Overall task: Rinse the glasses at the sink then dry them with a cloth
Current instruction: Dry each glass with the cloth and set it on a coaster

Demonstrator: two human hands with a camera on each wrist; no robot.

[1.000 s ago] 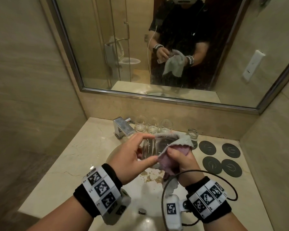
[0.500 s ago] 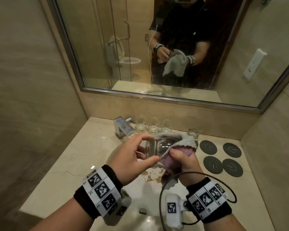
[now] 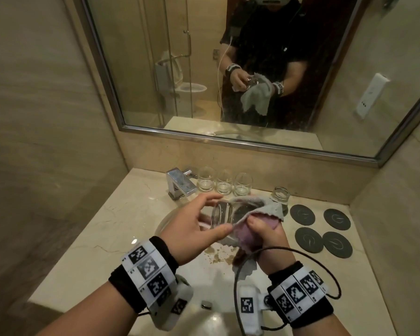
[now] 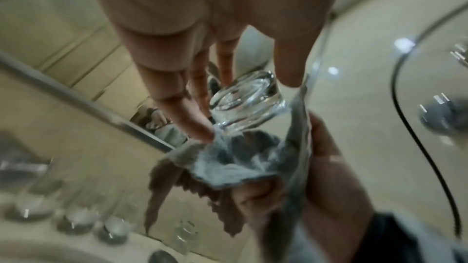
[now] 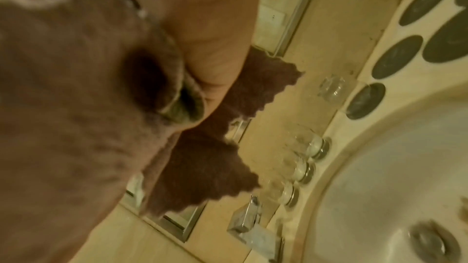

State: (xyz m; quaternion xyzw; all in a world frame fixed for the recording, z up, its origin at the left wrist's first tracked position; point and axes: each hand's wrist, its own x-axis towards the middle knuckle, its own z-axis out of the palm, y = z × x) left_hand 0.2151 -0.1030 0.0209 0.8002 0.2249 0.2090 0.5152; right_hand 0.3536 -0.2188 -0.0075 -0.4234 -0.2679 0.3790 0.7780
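Note:
A clear glass [image 3: 228,214] lies on its side in the air above the sink basin [image 3: 204,275], its thick base [image 4: 247,103] pointing left. My left hand [image 3: 219,213] pinches it near the base between thumb and fingers. My right hand [image 3: 264,231] grips a grey and pink cloth [image 3: 262,208] that wraps the glass's mouth end, with the thumb pressing the cloth against the side. The cloth [image 5: 76,87] fills most of the right wrist view and hides those fingers. A loose corner hangs below my right hand.
Three upright glasses [image 3: 224,181] stand in a row by the back wall, right of the faucet [image 3: 180,185]. Another glass [image 3: 280,196] stands upside down beside several black coasters [image 3: 309,240]. The drain plug [image 3: 206,304] sits near me. A mirror hangs above.
The cloth has slid a little further over the top of the glass's mouth end. Both hands stay in the same spot above the basin.

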